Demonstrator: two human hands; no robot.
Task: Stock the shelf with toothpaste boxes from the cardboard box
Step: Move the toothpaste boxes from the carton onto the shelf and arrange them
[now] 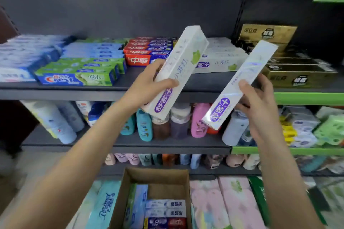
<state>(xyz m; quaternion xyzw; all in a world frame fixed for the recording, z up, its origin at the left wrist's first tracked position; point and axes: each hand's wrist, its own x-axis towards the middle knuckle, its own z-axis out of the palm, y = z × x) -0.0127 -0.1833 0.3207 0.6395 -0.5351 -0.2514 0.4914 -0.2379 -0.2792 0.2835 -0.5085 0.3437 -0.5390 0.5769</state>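
Before stocked shelf [115, 89], left hand [149, 87] and right hand [258, 98] each with grip around one white toothpaste box.

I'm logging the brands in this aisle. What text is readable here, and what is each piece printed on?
"Crest": green and blue box at the front of the top shelf.
"中華": red box on that shelf.
"小苏打": white box in the left hand, and the stacked white box behind.
"Breeze": teal pack beside the cardboard box.
Gold boxes, bottles and the box in the right hand: too blurred.
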